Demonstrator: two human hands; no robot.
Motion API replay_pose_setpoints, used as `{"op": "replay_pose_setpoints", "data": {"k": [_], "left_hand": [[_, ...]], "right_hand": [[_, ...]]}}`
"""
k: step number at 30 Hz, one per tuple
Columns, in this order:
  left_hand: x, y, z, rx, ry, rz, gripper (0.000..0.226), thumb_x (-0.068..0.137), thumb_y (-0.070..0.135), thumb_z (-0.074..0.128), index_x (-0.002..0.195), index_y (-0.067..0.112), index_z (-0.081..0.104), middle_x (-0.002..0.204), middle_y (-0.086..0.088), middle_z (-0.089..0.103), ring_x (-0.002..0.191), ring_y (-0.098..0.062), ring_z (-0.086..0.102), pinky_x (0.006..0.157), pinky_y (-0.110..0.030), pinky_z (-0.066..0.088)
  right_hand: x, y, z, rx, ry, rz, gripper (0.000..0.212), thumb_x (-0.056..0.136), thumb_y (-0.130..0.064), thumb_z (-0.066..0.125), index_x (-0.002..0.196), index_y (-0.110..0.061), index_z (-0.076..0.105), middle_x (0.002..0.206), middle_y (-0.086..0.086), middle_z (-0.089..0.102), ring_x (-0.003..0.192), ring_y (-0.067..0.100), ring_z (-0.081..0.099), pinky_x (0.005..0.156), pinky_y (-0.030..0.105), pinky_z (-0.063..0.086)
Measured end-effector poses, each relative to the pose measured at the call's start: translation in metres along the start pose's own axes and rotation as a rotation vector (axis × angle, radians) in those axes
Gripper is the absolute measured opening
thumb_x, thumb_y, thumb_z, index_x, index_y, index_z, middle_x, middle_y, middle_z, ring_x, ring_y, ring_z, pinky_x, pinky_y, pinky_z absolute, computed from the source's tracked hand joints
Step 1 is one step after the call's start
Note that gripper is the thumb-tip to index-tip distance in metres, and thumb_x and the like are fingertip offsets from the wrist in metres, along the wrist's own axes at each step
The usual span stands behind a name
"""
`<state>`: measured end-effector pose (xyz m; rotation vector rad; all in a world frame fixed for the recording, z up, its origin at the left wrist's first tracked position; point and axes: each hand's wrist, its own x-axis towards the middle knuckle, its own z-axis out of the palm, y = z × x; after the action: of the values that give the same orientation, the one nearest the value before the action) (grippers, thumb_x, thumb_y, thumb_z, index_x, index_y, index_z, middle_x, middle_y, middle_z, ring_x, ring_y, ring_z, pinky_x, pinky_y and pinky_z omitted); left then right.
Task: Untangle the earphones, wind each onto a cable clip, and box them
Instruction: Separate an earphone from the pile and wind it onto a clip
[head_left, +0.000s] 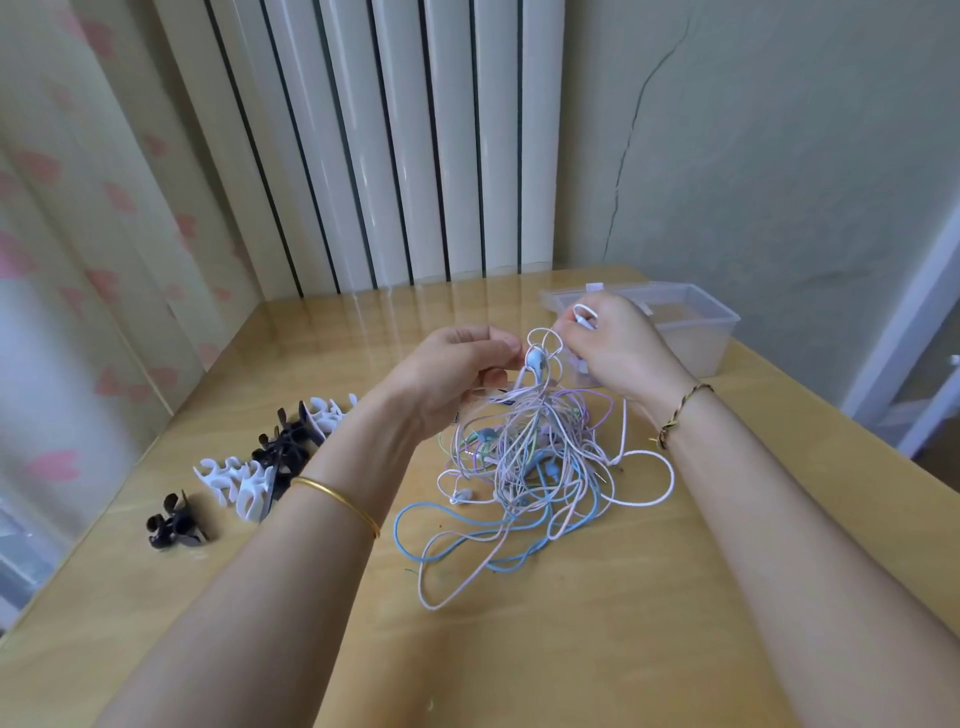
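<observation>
My left hand (457, 374) and right hand (618, 348) are each pinching thin cords atop the stringy earphone tangle (524, 457) (uncountable) sitting on the glossy table (519, 649). Spiky plastic clips (234, 483) are lying left, two black clumps, two white; one clear box (696, 332) is sitting behind.

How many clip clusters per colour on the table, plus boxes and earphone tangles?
black clip clusters: 2
white clip clusters: 2
clear box: 1
earphone tangle: 1
Total: 6
Clips inside each cluster overlap, so they cannot be counted singly.
</observation>
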<state>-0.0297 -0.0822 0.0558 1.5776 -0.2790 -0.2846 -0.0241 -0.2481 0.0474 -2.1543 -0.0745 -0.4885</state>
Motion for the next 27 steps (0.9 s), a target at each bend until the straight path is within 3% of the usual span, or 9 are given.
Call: {"op": "replay_pose_setpoints", "data": {"k": [6, 11, 14, 17, 23, 27], "left_hand": [[0.000, -0.003, 0.001, 0.039, -0.043, 0.025, 0.006, 0.086, 0.008, 0.063, 0.080, 0.009, 0.064, 0.059, 0.008, 0.063, 0.054, -0.006, 0.042, 0.055, -0.018, 0.031], [0.002, 0.000, -0.001, -0.080, -0.035, -0.080, 0.019, 0.087, 0.000, 0.056, 0.075, 0.009, 0.066, 0.073, -0.006, 0.058, 0.062, -0.013, 0.044, 0.061, -0.024, 0.033], [0.002, -0.001, 0.000, -0.152, -0.047, -0.163, 0.030, 0.088, 0.004, 0.050, 0.068, 0.014, 0.069, 0.074, -0.004, 0.056, 0.064, -0.013, 0.044, 0.058, -0.023, 0.032], [0.001, -0.001, 0.003, -0.149, -0.033, -0.200, 0.024, 0.090, 0.009, 0.049, 0.072, 0.016, 0.064, 0.070, 0.002, 0.049, 0.060, -0.008, 0.041, 0.051, -0.017, 0.033], [-0.001, 0.001, 0.003, -0.247, -0.034, -0.181, 0.020, 0.091, 0.003, 0.051, 0.078, 0.014, 0.062, 0.066, -0.002, 0.057, 0.055, -0.009, 0.049, 0.050, -0.018, 0.044], [-0.001, 0.004, 0.002, -0.285, -0.049, -0.220, 0.011, 0.094, 0.015, 0.048, 0.086, 0.016, 0.056, 0.059, 0.004, 0.054, 0.054, -0.008, 0.039, 0.052, -0.019, 0.035]], "right_hand": [[0.000, -0.004, 0.002, -0.012, 0.017, -0.027, 0.018, 0.091, -0.014, 0.050, 0.083, -0.001, 0.058, 0.063, 0.003, 0.050, 0.065, 0.023, 0.047, 0.060, 0.031, 0.038], [-0.002, -0.001, 0.003, -0.053, 0.006, -0.009, 0.015, 0.091, -0.015, 0.048, 0.083, -0.006, 0.058, 0.070, 0.004, 0.053, 0.067, 0.024, 0.050, 0.062, 0.031, 0.041], [-0.005, -0.005, 0.005, -0.109, 0.012, -0.010, 0.015, 0.091, -0.013, 0.048, 0.083, -0.006, 0.057, 0.077, 0.010, 0.058, 0.071, 0.024, 0.050, 0.061, 0.029, 0.037], [-0.010, -0.010, 0.006, -0.184, 0.046, -0.062, 0.019, 0.091, -0.010, 0.046, 0.087, 0.003, 0.059, 0.087, 0.021, 0.063, 0.074, 0.027, 0.050, 0.064, 0.034, 0.040], [-0.014, -0.011, 0.011, -0.208, 0.080, -0.089, 0.014, 0.092, -0.012, 0.046, 0.092, -0.006, 0.059, 0.087, 0.009, 0.061, 0.078, 0.024, 0.052, 0.067, 0.034, 0.040], [-0.013, -0.010, 0.011, -0.086, 0.110, -0.064, 0.009, 0.092, -0.013, 0.049, 0.087, -0.012, 0.056, 0.084, 0.004, 0.059, 0.076, 0.020, 0.050, 0.058, 0.028, 0.029]]}}
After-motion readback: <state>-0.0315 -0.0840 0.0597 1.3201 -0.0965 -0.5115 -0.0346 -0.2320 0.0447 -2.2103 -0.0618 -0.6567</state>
